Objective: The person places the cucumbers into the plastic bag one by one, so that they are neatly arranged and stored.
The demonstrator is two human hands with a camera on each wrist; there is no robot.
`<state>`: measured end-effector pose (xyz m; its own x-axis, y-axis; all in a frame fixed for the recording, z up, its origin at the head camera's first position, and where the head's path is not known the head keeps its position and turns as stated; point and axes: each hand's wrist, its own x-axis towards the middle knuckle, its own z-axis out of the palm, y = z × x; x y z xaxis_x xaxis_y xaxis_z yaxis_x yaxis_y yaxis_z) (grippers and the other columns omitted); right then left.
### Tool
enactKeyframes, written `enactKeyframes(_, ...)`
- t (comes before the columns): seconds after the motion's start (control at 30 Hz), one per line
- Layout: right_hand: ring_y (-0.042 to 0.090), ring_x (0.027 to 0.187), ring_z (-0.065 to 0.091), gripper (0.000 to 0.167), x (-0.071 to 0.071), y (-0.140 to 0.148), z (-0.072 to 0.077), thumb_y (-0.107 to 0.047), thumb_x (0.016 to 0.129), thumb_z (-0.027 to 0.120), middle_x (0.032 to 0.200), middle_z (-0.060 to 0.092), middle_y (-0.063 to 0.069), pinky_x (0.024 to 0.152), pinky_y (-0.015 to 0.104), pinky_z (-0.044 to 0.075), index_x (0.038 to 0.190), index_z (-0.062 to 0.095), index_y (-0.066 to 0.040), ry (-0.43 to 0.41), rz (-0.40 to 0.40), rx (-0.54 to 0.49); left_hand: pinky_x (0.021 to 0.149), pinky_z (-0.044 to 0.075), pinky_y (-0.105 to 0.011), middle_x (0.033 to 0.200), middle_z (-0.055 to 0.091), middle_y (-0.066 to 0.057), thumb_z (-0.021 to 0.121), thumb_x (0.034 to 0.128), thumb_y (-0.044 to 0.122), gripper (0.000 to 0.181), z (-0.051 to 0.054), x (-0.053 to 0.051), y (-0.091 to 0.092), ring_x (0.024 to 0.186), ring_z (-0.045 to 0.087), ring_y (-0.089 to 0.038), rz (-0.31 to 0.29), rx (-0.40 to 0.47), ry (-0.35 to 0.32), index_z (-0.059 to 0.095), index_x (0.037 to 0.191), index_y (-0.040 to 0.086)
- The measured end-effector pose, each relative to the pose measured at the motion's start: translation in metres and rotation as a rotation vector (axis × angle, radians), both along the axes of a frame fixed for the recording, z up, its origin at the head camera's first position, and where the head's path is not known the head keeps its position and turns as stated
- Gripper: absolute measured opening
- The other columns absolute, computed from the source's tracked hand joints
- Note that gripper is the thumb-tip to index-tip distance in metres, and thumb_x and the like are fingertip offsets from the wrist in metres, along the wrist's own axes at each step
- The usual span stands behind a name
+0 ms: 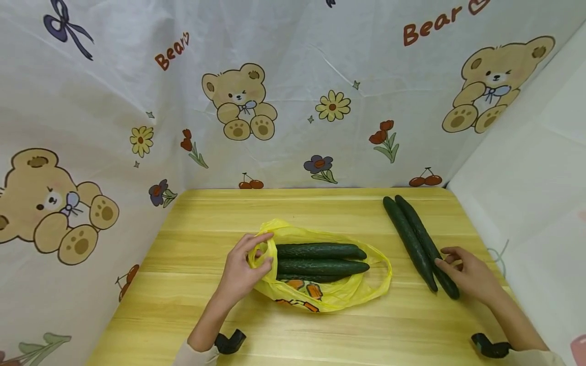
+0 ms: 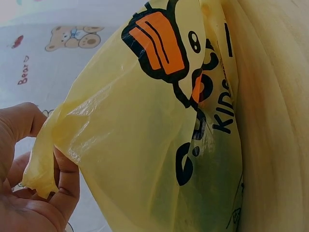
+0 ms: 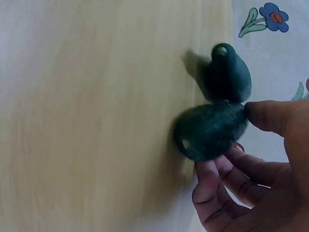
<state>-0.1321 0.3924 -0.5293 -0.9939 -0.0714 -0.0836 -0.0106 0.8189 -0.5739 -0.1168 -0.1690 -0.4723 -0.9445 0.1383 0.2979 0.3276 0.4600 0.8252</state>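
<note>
A thin yellow plastic bag lies on its side, its mouth spread toward the right. Inside rest two dark green cucumbers, with part of a third visible below them. My left hand grips the gathered yellow plastic at the bag's left end; the left wrist view shows a handle loop held in the curled fingers. On the right, two more cucumbers lie side by side. My right hand pinches the nearer-right cucumber, with the thumb on one side and fingers on the other.
The light wooden table meets a white cloth printed with bears and flowers at the back and left. A plain white wall stands along the right side. Black camera mounts sit at both wrists.
</note>
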Motion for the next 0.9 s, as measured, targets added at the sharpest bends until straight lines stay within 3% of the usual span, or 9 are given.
enactKeyframes(0.17,0.034,0.1,0.072,0.064,-0.003,-0.007,-0.003,-0.041,0.111,0.057,0.116,0.069,0.023,0.075,0.039,0.055,0.141,0.055,0.015,-0.011,0.007,0.031,0.076,0.055,-0.028,0.126,0.066,0.005,0.08,0.092,0.006,0.057,0.001,0.001,-0.001,0.098,0.064,-0.013,0.004,-0.001,-0.006,0.07,0.144,0.025)
enactKeyframes(0.27,0.031,0.097,0.072,0.062,-0.004,-0.009,-0.003,-0.041,0.111,0.057,0.112,0.069,0.019,0.075,0.04,0.055,0.138,0.057,0.015,-0.009,-0.004,0.036,0.076,0.054,-0.028,0.127,0.066,0.006,0.08,0.0922,0.006,0.056,0.002,0.002,-0.002,0.097,0.064,-0.013,0.003,-0.003,-0.005,0.07,0.144,0.026)
enactKeyframes(0.53,0.028,0.094,0.07,0.063,-0.004,-0.007,-0.002,-0.041,0.11,0.059,0.115,0.071,0.026,0.073,0.039,0.056,0.138,0.058,0.015,-0.015,-0.035,0.033,0.078,0.055,-0.028,0.128,0.066,0.005,0.08,0.0928,0.007,0.057,0.002,0.001,-0.003,0.098,0.065,-0.013,-0.005,-0.001,-0.009,0.069,0.145,0.026)
enactKeyframes(0.63,0.036,0.097,0.07,0.062,-0.005,-0.004,-0.001,-0.04,0.11,0.059,0.117,0.069,0.03,0.074,0.045,0.058,0.138,0.058,0.015,0.015,-0.047,0.041,0.079,0.055,-0.028,0.129,0.066,0.004,0.08,0.0926,0.007,0.057,0.002,0.0,-0.003,0.098,0.065,-0.014,-0.007,-0.003,-0.006,0.069,0.145,0.026)
enactKeyframes(0.73,0.041,0.098,0.07,0.06,-0.006,-0.001,0.001,-0.039,0.11,0.059,0.122,0.067,0.033,0.069,0.043,0.057,0.139,0.057,0.014,0.054,-0.058,0.042,0.082,0.056,-0.029,0.129,0.067,0.003,0.081,0.0922,0.006,0.058,0.002,0.001,-0.002,0.098,0.066,-0.014,-0.006,-0.005,-0.007,0.069,0.145,0.026)
enactKeyframes(0.8,0.037,0.094,0.07,0.059,-0.006,0.001,0.005,-0.036,0.109,0.06,0.122,0.066,0.034,0.065,0.037,0.055,0.139,0.057,0.014,0.078,-0.059,0.034,0.082,0.056,-0.029,0.129,0.066,0.003,0.081,0.092,0.006,0.057,0.002,0.001,-0.002,0.098,0.066,-0.014,-0.002,-0.006,-0.012,0.069,0.145,0.027)
enactKeyframes(0.9,0.016,0.084,0.063,0.055,-0.006,0.002,0.009,-0.032,0.108,0.062,0.12,0.065,0.033,0.058,0.028,0.047,0.138,0.059,0.015,0.138,-0.062,0.033,0.083,0.056,-0.029,0.128,0.066,0.004,0.081,0.0919,0.007,0.057,0.002,0.002,-0.002,0.099,0.066,-0.013,0.004,-0.006,-0.02,0.07,0.144,0.028)
